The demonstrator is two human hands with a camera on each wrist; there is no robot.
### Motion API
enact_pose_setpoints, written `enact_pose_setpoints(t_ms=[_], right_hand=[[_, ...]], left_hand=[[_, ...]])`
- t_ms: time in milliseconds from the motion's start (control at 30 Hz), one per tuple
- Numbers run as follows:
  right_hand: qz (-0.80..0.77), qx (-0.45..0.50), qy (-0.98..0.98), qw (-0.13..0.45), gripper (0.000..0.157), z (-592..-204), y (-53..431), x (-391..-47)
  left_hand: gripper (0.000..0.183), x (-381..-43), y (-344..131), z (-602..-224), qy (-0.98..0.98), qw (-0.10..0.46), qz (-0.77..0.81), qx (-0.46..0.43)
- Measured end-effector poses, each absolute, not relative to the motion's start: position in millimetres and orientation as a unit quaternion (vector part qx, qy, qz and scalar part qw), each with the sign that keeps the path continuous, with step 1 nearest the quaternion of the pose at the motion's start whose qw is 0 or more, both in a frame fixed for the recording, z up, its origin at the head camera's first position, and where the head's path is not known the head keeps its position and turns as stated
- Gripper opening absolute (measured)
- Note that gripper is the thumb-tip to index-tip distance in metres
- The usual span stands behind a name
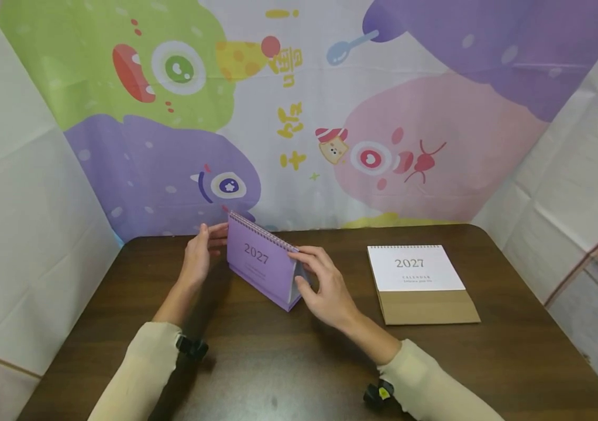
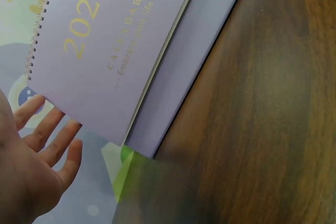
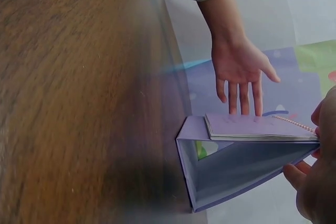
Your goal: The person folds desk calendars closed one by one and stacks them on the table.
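A purple desk calendar [image 1: 257, 257] marked 2027 stands like a tent on the brown table, its spiral binding along the top and its open side facing right. My right hand [image 1: 330, 292] holds its upper right corner, fingers at the binding; the right wrist view shows fingertips [image 3: 296, 174] at the back panel. My left hand [image 1: 196, 257] is at the calendar's left end, fingers extended and apart. From the left wrist view, those fingertips [image 2: 73, 129] lie close against the cover's side edge; whether they touch cannot be told.
To the right on the table [image 1: 272, 374] is a second desk calendar [image 1: 415, 269], white above a tan base, also marked 2027. A cartoon-printed cloth [image 1: 299, 193] hangs behind the table's back edge. White sheets [image 1: 14, 204] stand at the sides.
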State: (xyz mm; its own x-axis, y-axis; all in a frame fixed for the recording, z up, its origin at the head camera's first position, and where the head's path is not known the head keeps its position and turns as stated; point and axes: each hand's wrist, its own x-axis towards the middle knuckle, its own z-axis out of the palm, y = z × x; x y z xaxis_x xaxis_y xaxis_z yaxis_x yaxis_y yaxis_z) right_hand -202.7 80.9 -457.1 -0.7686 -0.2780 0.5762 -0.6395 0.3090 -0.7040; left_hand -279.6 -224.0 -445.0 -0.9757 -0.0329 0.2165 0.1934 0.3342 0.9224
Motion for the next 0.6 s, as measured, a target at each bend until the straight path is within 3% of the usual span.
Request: enact_pose_setpoints(t_ms=[600], right_hand=[[0.557, 0.245, -0.767, 0.202, 0.041, -460.5, 95.6, -211.5]], left_hand=[[0.072, -266.2, -218.7, -451.6, -0.801, 0.124, -0.583, -0.063]])
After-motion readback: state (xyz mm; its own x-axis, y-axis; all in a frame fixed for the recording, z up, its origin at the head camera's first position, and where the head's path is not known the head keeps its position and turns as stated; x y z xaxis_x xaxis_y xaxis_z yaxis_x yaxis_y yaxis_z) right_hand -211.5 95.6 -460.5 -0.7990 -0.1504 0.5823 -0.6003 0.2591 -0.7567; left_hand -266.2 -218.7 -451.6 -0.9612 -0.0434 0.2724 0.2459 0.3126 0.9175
